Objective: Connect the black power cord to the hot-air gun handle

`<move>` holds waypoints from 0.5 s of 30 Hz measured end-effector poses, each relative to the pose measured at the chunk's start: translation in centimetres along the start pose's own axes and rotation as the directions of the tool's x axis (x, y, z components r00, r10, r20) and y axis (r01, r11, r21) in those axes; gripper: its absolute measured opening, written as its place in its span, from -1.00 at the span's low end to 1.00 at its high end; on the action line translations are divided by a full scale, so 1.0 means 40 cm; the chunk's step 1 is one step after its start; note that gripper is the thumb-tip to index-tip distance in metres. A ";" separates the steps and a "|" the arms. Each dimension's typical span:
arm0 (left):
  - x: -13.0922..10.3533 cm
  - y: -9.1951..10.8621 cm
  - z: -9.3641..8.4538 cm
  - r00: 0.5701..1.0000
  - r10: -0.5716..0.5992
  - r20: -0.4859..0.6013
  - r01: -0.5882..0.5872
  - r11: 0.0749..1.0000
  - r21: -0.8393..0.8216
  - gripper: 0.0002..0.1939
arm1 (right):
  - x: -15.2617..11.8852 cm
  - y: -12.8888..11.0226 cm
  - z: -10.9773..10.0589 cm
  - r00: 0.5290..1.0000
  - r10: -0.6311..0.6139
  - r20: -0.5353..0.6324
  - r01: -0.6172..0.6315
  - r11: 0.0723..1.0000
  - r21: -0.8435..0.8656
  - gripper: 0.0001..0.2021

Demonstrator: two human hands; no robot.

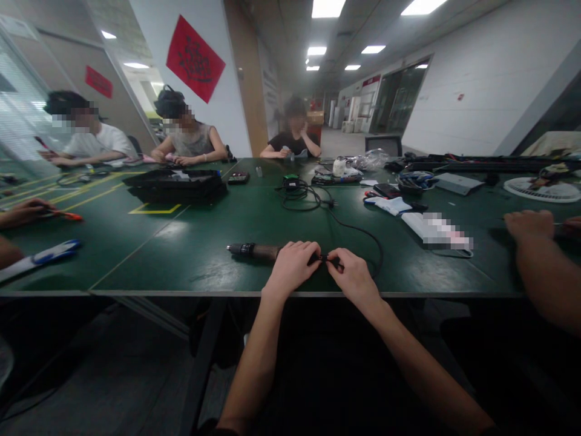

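An electric screwdriver (pixel 258 251) lies on the green table near its front edge, its tip pointing left. My left hand (pixel 296 263) is closed around the rear end of this tool. Just to the right, my right hand (pixel 351 272) pinches the black connector (pixel 334 261) of a cable. Between the fingertips of both hands, the cable end and the tool's rear meet or nearly meet; whether they are joined cannot be made out. From my right hand the black cable (pixel 380 242) curves right and back across the table.
Behind the tool lies a coiled cable (pixel 302 200) beside a small green device (pixel 291 181). A black tray (pixel 177 184) stands at back left. Gloves (pixel 390 204) and a white packet (pixel 429 229) lie right. Other people's hands are at both sides; several people sit around the table.
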State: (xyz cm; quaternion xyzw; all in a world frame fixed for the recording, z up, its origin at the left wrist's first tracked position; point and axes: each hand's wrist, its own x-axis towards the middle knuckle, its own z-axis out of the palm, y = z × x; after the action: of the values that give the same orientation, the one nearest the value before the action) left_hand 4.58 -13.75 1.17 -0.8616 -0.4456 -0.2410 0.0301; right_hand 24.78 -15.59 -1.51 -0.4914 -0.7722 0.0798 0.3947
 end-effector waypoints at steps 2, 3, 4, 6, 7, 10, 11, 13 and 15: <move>-0.001 0.002 -0.001 1.000 0.021 0.000 -0.021 1.000 -0.010 -0.85 | 0.000 0.000 -0.001 1.000 -0.001 0.008 0.001 1.000 0.001 -0.92; -0.001 0.003 -0.001 1.000 0.031 0.001 -0.031 0.999 -0.013 -0.85 | 0.000 0.000 -0.001 1.000 0.000 0.013 0.000 1.000 0.000 -0.93; -0.001 0.003 -0.002 0.999 0.033 0.003 -0.033 0.999 -0.013 -0.86 | 0.000 0.001 0.000 1.000 0.001 0.015 -0.001 1.000 -0.002 -0.93; 0.000 0.003 -0.001 1.000 0.015 0.007 -0.015 1.000 -0.002 -0.89 | -0.001 0.003 0.001 1.000 0.000 0.011 0.000 1.000 -0.002 -0.92; 0.001 0.003 -0.001 1.000 0.001 0.007 -0.001 1.000 0.002 -0.88 | -0.001 0.004 0.002 1.000 -0.002 0.009 0.002 1.000 -0.001 -0.92; 0.001 0.003 -0.002 1.000 0.002 0.007 -0.002 1.000 -0.008 -0.86 | -0.001 0.006 0.004 1.000 -0.004 0.002 0.004 1.000 0.002 -0.91; 0.001 0.002 -0.003 1.000 0.015 0.009 -0.015 1.000 -0.015 -0.86 | 0.000 0.006 0.004 1.000 -0.002 0.001 0.002 1.000 0.000 -0.91; 0.000 0.001 -0.003 0.999 0.035 0.015 -0.034 0.999 -0.023 -0.87 | 0.000 0.004 0.004 1.000 0.001 0.002 -0.001 1.000 -0.005 -0.92; 0.000 0.000 -0.002 1.000 0.027 0.014 -0.026 1.000 -0.014 -0.90 | 0.001 0.002 0.002 1.000 0.004 0.008 -0.004 1.000 -0.004 -0.92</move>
State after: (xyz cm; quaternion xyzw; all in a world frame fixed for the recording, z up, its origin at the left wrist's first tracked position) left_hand 4.55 -13.77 1.22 -0.8693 -0.4327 -0.2376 0.0243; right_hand 24.78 -15.49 -1.60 -0.4936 -0.7729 0.0812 0.3903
